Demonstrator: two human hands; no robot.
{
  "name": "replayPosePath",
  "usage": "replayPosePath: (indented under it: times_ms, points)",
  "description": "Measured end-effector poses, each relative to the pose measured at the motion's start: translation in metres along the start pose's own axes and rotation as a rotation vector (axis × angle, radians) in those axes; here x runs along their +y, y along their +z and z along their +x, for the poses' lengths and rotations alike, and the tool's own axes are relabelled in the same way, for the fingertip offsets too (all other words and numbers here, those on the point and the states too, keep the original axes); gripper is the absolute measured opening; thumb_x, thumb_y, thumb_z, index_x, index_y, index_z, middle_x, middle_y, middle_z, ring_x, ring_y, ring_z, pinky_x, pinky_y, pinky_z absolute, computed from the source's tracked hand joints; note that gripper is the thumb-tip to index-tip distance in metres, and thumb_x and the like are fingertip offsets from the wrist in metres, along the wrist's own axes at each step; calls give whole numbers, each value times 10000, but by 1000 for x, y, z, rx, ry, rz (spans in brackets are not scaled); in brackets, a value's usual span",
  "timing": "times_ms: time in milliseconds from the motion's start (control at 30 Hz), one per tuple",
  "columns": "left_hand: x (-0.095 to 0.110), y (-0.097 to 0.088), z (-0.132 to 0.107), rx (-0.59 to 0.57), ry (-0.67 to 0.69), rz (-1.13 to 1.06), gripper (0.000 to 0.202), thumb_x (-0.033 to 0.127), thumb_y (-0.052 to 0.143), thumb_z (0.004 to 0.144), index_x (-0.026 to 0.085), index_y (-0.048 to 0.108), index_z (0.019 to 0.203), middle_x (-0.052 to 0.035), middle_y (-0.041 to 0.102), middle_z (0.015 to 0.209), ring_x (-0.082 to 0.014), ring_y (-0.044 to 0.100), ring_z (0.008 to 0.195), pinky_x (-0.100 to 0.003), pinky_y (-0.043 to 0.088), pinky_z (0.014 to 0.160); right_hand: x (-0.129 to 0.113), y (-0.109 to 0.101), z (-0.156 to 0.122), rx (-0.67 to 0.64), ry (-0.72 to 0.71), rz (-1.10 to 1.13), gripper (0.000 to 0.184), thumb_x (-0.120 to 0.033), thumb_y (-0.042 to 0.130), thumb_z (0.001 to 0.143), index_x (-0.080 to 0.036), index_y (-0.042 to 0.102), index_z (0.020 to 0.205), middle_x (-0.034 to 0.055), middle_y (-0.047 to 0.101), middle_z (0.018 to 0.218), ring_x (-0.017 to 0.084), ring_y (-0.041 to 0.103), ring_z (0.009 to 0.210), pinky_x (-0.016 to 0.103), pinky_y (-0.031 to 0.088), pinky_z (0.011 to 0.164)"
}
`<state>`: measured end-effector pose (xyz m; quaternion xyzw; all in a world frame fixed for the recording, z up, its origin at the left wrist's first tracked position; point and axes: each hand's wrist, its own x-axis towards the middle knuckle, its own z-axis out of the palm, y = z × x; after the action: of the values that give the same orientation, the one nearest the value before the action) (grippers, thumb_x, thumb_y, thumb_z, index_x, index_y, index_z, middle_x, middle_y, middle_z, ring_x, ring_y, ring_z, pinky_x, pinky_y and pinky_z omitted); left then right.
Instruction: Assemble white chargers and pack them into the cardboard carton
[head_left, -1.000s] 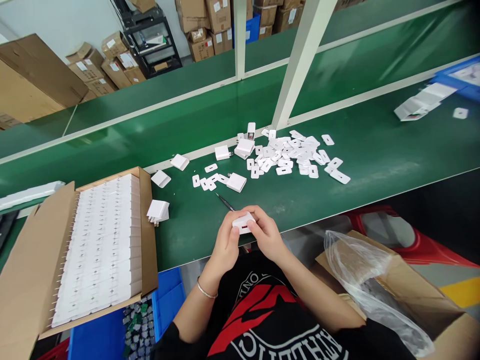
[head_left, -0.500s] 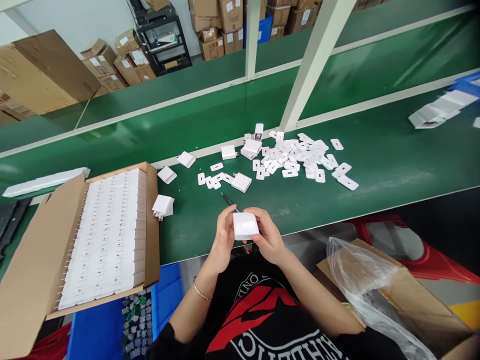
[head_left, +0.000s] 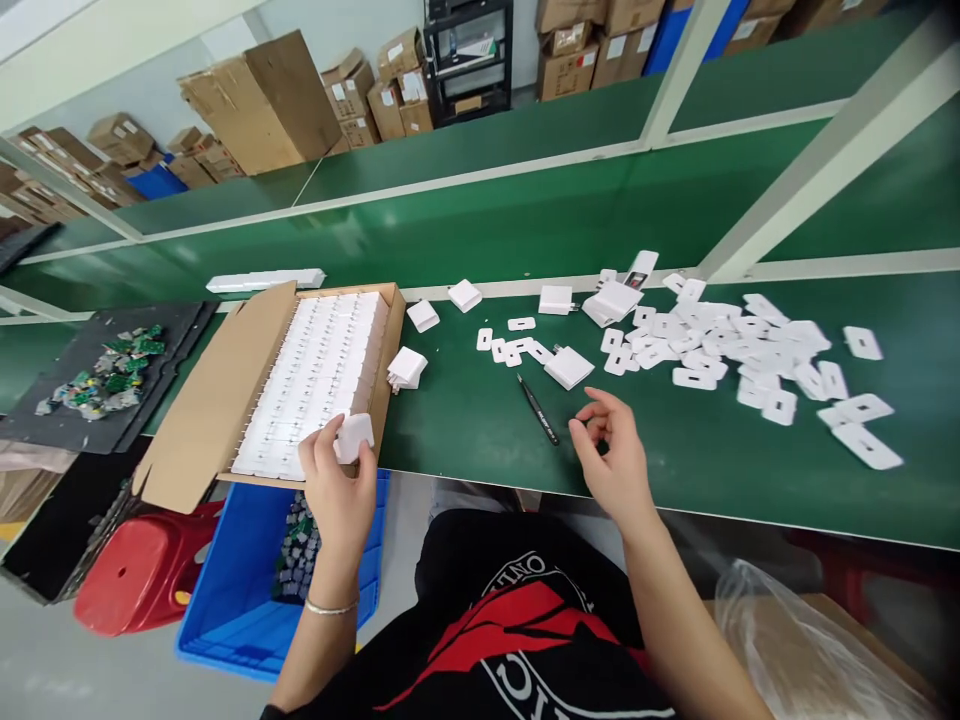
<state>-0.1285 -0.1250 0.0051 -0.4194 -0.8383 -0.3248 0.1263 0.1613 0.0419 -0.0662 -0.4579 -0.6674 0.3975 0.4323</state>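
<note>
My left hand (head_left: pixel 339 490) is closed on a small white charger block (head_left: pixel 354 436) at the near right corner of an open cardboard box (head_left: pixel 217 410) filled with rows of white chargers. My right hand (head_left: pixel 616 455) hovers over the green bench with its fingers loosely curled and apart, holding nothing. Black tweezers (head_left: pixel 538 409) lie just left of it. A loose white charger (head_left: pixel 568 367) lies beyond the tweezers. A heap of flat white cover plates (head_left: pixel 750 350) spreads across the bench to the right.
Loose chargers (head_left: pixel 407 368) lie beside the box. A blue bin (head_left: pixel 247 590) and a red stool (head_left: pixel 142 572) stand below the bench's near edge. A black tray with green circuit boards (head_left: pixel 105 380) is at the left. White frame posts (head_left: pixel 825 160) rise at the back right.
Both hands held one charger together at the bench's edge. My left hand has carried it left to the box, my right hand has let go, and the view has swung left.
</note>
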Motion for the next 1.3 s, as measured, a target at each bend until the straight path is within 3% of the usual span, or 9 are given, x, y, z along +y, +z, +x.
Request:
replayPosePath:
  times_ms: [167,300,467,567,733,900,1033,1133,1300]
  points:
    - [-19,-9,0,-6,17,222,435,370,532,1022,132,553,1385,-197,641,1307,-352,604,1245,-459,438,975,14,-15,8,81,44,-67,404,-406,606,990,-233,594,1355,42,611,1014,154,506,715,343,512,702]
    - [-27,-8,-3,-72,26,297,430,379,513,1013,131,593,1355,-169,680,1201,-343,613,1134,-453,413,945,26,-35,12,146,13,-296,377,-422,585,980,-217,658,1289,78,615,1042,185,527,762,365,515,719]
    - [-31,-9,-11,-227,77,471,418,473,506,1020,192,763,1192,-154,623,1075,-361,543,1030,-492,412,904,42,-59,27,222,4,-677,554,-450,582,966,-168,610,1441,169,590,1143,309,586,991,464,531,839]
    - [-26,-10,-10,-153,72,466,417,487,525,1013,206,797,1158,-170,570,1148,-377,505,1058,-538,426,910,46,-64,36,185,22,-863,657,-494,563,991,-143,534,1546,191,569,1133,338,575,1004,476,525,834]
    - [19,13,1,45,200,117,303,364,571,1013,158,756,1136,-154,541,1123,-336,541,1106,-531,433,1008,44,-60,39,123,4,-964,565,-507,455,1050,-170,621,1472,180,543,1121,317,563,991,391,500,735]
    - [105,85,9,-267,480,-167,342,298,588,996,196,642,1318,-162,588,1217,-333,570,1140,-479,466,968,40,-58,39,146,-48,-999,561,-496,470,1045,-213,574,1519,153,549,1077,292,561,933,346,457,659]
    - [165,145,17,-426,637,-76,596,376,641,982,151,492,1513,-230,585,1335,-393,570,1187,-502,472,950,33,-59,45,49,-91,-1106,571,-490,469,1056,-293,510,1590,149,556,1031,280,526,859,312,382,589]
    - [183,167,20,-521,696,58,608,346,642,995,140,477,1543,-244,605,1350,-406,589,1184,-521,461,975,31,-61,46,-34,-150,-1141,508,-424,426,1080,-315,557,1559,146,564,1035,270,517,839,321,390,602]
    - [174,168,19,-590,777,35,429,295,517,1066,208,543,1485,-151,684,1272,-335,615,1156,-492,445,1011,44,-70,35,-35,-258,-980,415,-387,462,1075,-249,686,1395,147,597,1141,269,576,928,378,481,748]
